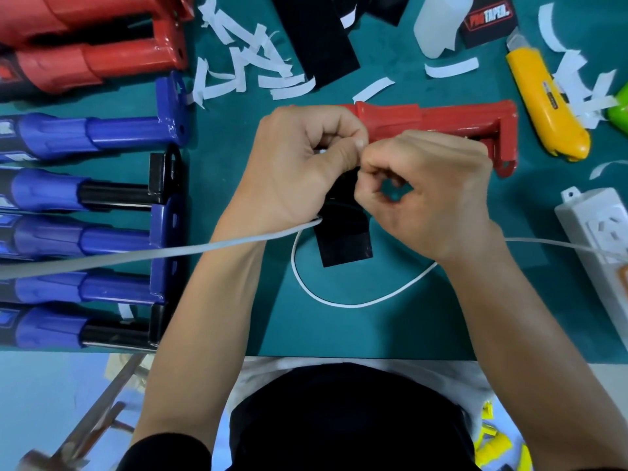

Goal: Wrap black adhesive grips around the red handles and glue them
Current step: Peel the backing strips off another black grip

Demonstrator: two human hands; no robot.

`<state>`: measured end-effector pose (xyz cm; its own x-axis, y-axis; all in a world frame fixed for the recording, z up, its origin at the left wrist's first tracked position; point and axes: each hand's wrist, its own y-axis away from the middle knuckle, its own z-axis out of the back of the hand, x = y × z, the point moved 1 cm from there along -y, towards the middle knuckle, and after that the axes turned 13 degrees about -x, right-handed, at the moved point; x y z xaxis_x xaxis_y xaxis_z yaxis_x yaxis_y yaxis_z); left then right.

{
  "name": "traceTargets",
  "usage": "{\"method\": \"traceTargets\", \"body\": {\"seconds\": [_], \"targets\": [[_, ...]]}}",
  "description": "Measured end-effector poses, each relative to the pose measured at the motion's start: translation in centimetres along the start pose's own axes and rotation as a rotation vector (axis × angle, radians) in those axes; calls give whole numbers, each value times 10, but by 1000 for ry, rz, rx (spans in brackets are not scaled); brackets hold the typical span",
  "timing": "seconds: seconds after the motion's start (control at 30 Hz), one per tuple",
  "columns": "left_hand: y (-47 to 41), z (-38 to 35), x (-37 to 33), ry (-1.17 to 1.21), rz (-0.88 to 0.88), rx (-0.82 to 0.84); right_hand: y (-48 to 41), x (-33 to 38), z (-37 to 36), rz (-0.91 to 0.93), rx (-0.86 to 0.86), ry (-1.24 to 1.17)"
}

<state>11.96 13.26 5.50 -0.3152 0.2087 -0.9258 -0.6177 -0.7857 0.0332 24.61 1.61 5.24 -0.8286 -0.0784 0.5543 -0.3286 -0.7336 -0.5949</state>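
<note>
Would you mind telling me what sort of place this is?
Probably a small assembly workbench: a green cutting mat, rows of blue handles at the left, and a yellow utility knife among white paper strips.

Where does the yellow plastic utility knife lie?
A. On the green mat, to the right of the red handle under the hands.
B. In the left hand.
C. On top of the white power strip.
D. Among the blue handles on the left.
A: the yellow plastic utility knife lies on the green mat just right of the red handle.
</note>
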Motion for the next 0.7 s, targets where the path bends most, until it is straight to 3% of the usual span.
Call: {"method": "traceTargets", "body": {"seconds": [0.1, 0.27, 0.53, 0.7], "targets": [[-1, -1, 0, 72, 32, -21, 3, -5, 3, -147, 10, -105], [-1, -2, 0, 93, 42, -75, 4, -17, 4, -392, -120, -303], [0, -1, 1, 59, 5, -128, 1, -15, 4, -360, -30, -279], [0, 0, 0, 98, -97, -116, 0, -16, 4, -434, 19, -433]]}}
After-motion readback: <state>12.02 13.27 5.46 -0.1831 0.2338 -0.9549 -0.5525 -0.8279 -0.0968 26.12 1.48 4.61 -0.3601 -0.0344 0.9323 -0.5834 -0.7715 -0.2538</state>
